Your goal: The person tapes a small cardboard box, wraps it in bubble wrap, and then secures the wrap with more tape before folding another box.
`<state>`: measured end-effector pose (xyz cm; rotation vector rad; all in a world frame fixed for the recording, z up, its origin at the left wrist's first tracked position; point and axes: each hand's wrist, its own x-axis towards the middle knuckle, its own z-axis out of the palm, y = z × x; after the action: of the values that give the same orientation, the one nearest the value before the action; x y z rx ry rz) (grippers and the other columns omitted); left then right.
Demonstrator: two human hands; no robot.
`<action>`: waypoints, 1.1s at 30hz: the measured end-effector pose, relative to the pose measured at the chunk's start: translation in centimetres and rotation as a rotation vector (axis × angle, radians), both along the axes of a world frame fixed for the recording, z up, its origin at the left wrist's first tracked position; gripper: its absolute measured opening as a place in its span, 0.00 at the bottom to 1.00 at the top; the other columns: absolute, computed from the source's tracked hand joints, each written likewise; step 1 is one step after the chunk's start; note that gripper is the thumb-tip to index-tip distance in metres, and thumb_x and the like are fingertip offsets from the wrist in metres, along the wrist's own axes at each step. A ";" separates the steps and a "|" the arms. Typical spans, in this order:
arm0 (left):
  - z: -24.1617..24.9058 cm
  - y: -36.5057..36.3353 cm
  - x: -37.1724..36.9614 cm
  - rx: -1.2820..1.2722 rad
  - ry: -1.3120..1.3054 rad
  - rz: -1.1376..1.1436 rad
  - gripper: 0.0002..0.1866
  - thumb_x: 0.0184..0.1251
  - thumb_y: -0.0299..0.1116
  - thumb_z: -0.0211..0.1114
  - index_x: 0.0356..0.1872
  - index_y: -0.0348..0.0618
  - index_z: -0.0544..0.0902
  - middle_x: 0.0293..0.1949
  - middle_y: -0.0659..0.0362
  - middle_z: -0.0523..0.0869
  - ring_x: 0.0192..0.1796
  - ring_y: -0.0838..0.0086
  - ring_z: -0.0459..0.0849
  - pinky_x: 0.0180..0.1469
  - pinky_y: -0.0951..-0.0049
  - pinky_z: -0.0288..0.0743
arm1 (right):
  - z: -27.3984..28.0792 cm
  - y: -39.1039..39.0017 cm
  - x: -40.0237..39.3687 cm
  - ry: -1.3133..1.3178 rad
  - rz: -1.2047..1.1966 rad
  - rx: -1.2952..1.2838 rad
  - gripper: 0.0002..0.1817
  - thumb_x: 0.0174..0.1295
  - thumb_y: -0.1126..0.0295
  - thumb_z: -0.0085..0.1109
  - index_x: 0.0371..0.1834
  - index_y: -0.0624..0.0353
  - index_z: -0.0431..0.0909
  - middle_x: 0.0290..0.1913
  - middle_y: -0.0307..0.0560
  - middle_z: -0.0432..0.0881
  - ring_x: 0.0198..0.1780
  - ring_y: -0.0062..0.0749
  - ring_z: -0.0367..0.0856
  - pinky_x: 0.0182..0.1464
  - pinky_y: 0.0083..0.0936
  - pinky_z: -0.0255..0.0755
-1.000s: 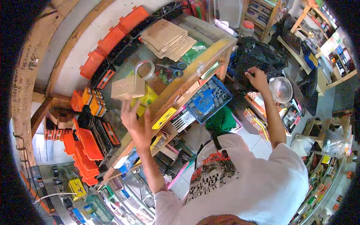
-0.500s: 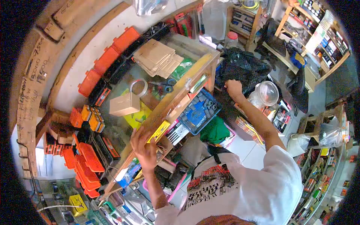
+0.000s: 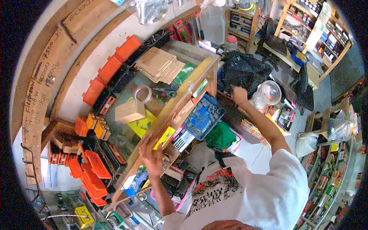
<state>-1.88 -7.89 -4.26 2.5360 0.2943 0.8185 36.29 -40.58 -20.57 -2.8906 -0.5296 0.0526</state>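
My left hand [image 3: 150, 156] rests on the wooden edge of a glass-topped counter [image 3: 174, 99], its fingers apart and nothing held in them. Close to those fingers lie a yellow packet [image 3: 141, 123] and a small cardboard box [image 3: 130, 111] on the glass. My right hand [image 3: 240, 96] is curled closed at the lower edge of a black plastic bag [image 3: 245, 71]. What its fingers pinch is hidden. Right of that hand stands a clear plastic jar [image 3: 269, 93]. Between my arms sits a blue basket [image 3: 203, 117] with grey pipe fittings.
Flattened cardboard pieces [image 3: 159, 65], a tape roll [image 3: 143, 94] and scissors [image 3: 165, 92] lie on the counter. Orange-lidded toolboxes [image 3: 109, 71] line the wall. A green bag [image 3: 221, 136] is below the basket. Stocked shelves [image 3: 324, 172] stand at right.
My right hand has turned slightly and lowered a little at the black bag's edge. My left hand stays at the counter edge. The view has shifted slightly.
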 end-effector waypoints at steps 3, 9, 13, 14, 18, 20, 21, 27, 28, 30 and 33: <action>0.3 -0.2 -0.1 -0.003 0.016 -0.002 0.14 0.66 0.31 0.68 0.51 0.43 0.85 0.64 0.52 0.79 0.70 0.51 0.71 0.73 0.51 0.59 | -0.7 -1.4 4.0 -0.262 -0.157 0.543 0.15 0.71 0.62 0.52 0.48 0.62 0.80 0.40 0.66 0.84 0.45 0.67 0.81 0.44 0.55 0.75; 0.5 -0.2 -0.1 0.028 0.049 -0.007 0.16 0.66 0.34 0.69 0.53 0.44 0.84 0.65 0.52 0.77 0.71 0.51 0.70 0.72 0.50 0.59 | 13.6 -3.8 4.0 -0.271 -0.357 0.835 0.25 0.75 0.54 0.47 0.60 0.65 0.77 0.56 0.71 0.80 0.61 0.62 0.77 0.63 0.42 0.69; 0.1 0.0 -0.2 0.032 0.054 -0.001 0.17 0.66 0.35 0.69 0.54 0.44 0.84 0.66 0.51 0.76 0.71 0.49 0.69 0.71 0.50 0.59 | 17.1 -6.3 5.5 -0.364 -0.292 0.820 0.32 0.76 0.51 0.46 0.67 0.72 0.70 0.67 0.69 0.74 0.71 0.57 0.70 0.73 0.36 0.60; 0.1 0.0 -0.1 0.041 0.055 0.003 0.17 0.66 0.36 0.69 0.54 0.44 0.83 0.66 0.50 0.76 0.71 0.49 0.69 0.71 0.50 0.59 | 18.8 -6.7 4.8 -0.316 -0.299 0.807 0.33 0.76 0.51 0.46 0.68 0.73 0.69 0.68 0.68 0.73 0.72 0.56 0.69 0.74 0.35 0.58; 0.5 0.0 -0.2 0.040 0.057 -0.018 0.18 0.67 0.37 0.69 0.55 0.44 0.83 0.67 0.50 0.75 0.72 0.49 0.68 0.72 0.50 0.57 | 21.4 -7.2 2.9 -0.305 -0.231 0.728 0.32 0.78 0.50 0.43 0.70 0.69 0.68 0.67 0.66 0.74 0.72 0.53 0.70 0.73 0.33 0.59; 0.3 0.0 -0.2 0.045 0.069 -0.022 0.18 0.67 0.37 0.68 0.55 0.44 0.83 0.68 0.50 0.74 0.72 0.50 0.67 0.72 0.49 0.57 | 21.7 -7.0 1.8 -0.361 -0.231 0.749 0.32 0.78 0.50 0.43 0.70 0.68 0.68 0.68 0.66 0.74 0.72 0.52 0.70 0.73 0.33 0.59; 0.2 0.0 -0.1 0.048 0.070 -0.027 0.18 0.67 0.37 0.68 0.55 0.44 0.83 0.68 0.51 0.74 0.73 0.50 0.67 0.73 0.49 0.56 | 22.0 -7.0 1.2 -0.390 -0.230 0.759 0.31 0.78 0.50 0.43 0.70 0.68 0.68 0.68 0.66 0.74 0.72 0.52 0.70 0.73 0.33 0.59; 0.4 -0.1 -0.2 0.025 0.067 -0.016 0.17 0.67 0.36 0.69 0.55 0.44 0.84 0.68 0.51 0.74 0.73 0.50 0.67 0.73 0.50 0.56 | 24.6 -8.5 -1.3 -0.602 -0.162 0.763 0.33 0.78 0.50 0.42 0.69 0.73 0.68 0.67 0.75 0.71 0.69 0.65 0.70 0.71 0.40 0.63; 0.3 -0.1 -0.3 0.026 0.070 -0.015 0.17 0.66 0.35 0.69 0.54 0.44 0.84 0.67 0.50 0.74 0.73 0.50 0.67 0.73 0.50 0.56 | 25.0 -9.2 -1.3 -0.564 -0.130 0.765 0.34 0.78 0.49 0.42 0.69 0.72 0.68 0.68 0.74 0.70 0.70 0.64 0.70 0.72 0.40 0.62; 0.0 0.1 -0.2 0.034 0.034 -0.023 0.16 0.66 0.34 0.69 0.53 0.43 0.84 0.65 0.50 0.76 0.71 0.51 0.69 0.72 0.51 0.57 | 25.4 -9.5 -1.9 -0.605 -0.124 0.795 0.34 0.78 0.47 0.42 0.68 0.72 0.69 0.65 0.70 0.75 0.67 0.57 0.74 0.70 0.38 0.64; -0.3 -0.1 0.0 0.019 -0.104 -0.034 0.14 0.65 0.33 0.69 0.51 0.42 0.85 0.61 0.50 0.80 0.68 0.52 0.73 0.70 0.52 0.61 | 30.0 -7.3 -7.8 -0.503 -0.144 0.975 0.35 0.78 0.45 0.42 0.66 0.71 0.72 0.59 0.59 0.81 0.60 0.45 0.79 0.66 0.34 0.67</action>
<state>-1.87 -7.96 -4.52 2.4985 0.2106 0.9405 28.49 -47.88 9.39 -1.9421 -0.2856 -0.7467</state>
